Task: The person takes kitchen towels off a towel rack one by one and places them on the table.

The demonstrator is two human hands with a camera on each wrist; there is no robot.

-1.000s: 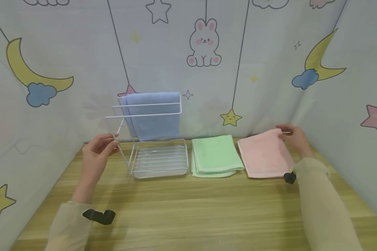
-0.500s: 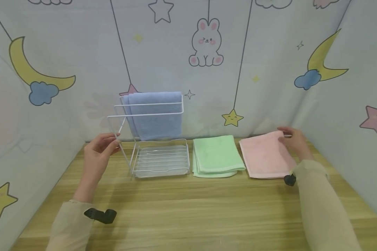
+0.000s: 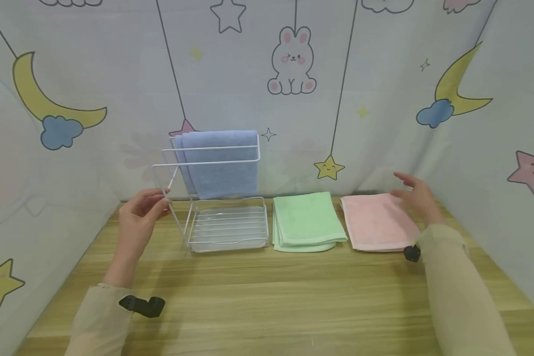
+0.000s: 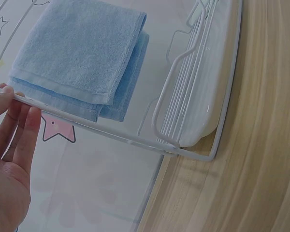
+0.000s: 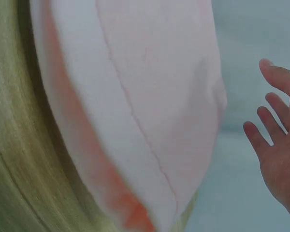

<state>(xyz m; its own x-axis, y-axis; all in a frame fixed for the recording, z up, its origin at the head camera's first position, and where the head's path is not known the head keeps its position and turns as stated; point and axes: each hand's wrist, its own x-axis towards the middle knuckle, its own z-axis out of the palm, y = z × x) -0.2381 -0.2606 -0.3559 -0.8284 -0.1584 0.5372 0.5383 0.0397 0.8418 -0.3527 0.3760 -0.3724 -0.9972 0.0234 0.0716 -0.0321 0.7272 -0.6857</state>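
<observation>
My left hand pinches the left side bar of a white wire rack between thumb and fingers; the left wrist view shows that grip up close. Over the rack's rear bar hangs a folded blue towel. To the right, a folded pink towel lies flat on the table. At its far right corner my right hand is held with fingers spread and nothing in them. In the right wrist view the hand stands apart from the pink towel.
A folded green towel lies between the rack and the pink towel. The rack's base carries a wire shelf over a clear tray. Behind the wooden table hangs a printed curtain, close to the rack and towels.
My right hand has let go of the pink towel's far right corner, which has dropped flat, and its fingers have spread. The left hand and rack have stayed put.
</observation>
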